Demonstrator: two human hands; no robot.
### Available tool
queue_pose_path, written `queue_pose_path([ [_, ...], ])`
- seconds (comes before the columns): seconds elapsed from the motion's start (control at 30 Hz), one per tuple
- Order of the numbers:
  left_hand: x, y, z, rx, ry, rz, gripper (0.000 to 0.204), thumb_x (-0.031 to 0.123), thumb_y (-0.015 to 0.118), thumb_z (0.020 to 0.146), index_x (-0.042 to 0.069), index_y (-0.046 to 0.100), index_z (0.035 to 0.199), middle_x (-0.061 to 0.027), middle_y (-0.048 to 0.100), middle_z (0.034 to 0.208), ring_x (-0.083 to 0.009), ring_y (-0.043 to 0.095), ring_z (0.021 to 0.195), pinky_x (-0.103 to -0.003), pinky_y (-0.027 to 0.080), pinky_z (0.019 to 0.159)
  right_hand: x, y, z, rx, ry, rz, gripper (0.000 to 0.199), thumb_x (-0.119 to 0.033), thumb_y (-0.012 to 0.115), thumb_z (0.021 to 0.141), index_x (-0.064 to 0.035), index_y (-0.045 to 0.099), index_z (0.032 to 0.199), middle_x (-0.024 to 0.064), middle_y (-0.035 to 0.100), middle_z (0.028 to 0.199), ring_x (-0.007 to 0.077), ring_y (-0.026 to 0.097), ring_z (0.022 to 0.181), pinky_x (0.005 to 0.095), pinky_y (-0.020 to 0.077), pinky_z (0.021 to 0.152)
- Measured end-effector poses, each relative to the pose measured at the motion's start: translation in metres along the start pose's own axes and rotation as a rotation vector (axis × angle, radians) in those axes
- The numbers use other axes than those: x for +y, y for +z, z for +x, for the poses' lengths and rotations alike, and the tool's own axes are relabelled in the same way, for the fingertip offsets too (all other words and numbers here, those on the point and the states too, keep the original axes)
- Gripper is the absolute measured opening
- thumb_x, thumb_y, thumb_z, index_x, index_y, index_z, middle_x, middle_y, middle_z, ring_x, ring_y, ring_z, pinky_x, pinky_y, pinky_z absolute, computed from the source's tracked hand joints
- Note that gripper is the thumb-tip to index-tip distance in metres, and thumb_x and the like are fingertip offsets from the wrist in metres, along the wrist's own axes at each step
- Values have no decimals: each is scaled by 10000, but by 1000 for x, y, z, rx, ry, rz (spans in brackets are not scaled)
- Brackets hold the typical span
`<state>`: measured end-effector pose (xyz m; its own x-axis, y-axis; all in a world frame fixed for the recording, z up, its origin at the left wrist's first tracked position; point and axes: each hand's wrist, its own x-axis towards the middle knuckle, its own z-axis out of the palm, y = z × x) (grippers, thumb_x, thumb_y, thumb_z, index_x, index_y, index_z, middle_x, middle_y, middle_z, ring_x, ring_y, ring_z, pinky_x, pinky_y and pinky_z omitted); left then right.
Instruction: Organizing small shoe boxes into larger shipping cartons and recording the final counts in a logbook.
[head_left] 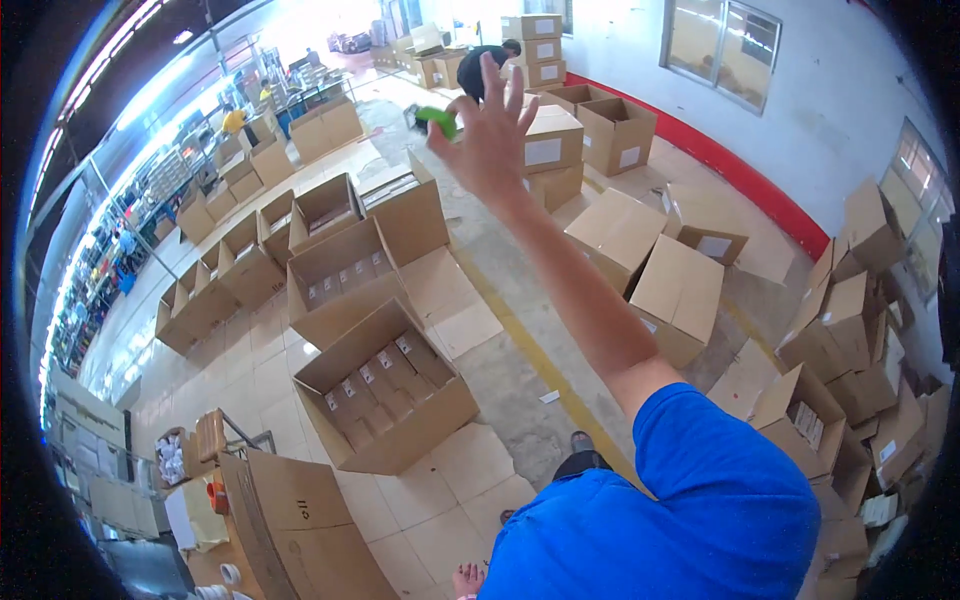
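The right hand (490, 135) is raised with fingers spread and grasps nothing, a small green object (437, 120) just beside its thumb over the carton-strewn floor, seemingly light, rigid and best pinched across its middle; the left hand is out of view

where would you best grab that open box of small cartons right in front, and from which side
Take the open carton by its two long side walls near the base, coming from above on the near side. Its flaps stand open and it is packed with small boxes, so the flaps are probably poor handholds.
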<state>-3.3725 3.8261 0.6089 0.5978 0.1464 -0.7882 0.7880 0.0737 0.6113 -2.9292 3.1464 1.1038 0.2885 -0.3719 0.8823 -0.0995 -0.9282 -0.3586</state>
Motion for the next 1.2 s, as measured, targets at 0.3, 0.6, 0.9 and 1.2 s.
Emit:
queue_pose_path([
  [0.3,74,27,39,142,-282,-428,497,399,545,1025,170,466,1459,-50,540,1480,-277,542,1313,-528,448,1054,91,1,1,-375,322,30,392,-427,729,859,-51,742,972,233,392,1553,517,237,1482,781,236,1117],
  [0.6,126,100,66,-4,-475,-353,535,360,523,1065,129,394,1530,-98,486,1537,-341,535,1346,-550,475,1082,197,-31,18,95,25,26,268,-314,743,861,-83,697,988,179,411,1559,456,294,1478,612,295,1160],
  [0.9,145,144,34,-81,-187,-128,504,396,566,1044,193,449,1490,-91,503,1513,-328,496,1387,-522,471,1050,315,-75,26,92,-34,-15,279,-324,727,901,-68,694,1005,206,497,1481,428,392,1402,565,336,1135],
  [1.2,94,119,-36,29,-60,345,543,375,536,1060,144,386,1528,-135,501,1516,-327,499,1394,-503,465,1103,375,-111,-62,131,302,184,370,-349,585,1026,10,632,1104,208,645,1193,372,619,1106,459,484,979],
])
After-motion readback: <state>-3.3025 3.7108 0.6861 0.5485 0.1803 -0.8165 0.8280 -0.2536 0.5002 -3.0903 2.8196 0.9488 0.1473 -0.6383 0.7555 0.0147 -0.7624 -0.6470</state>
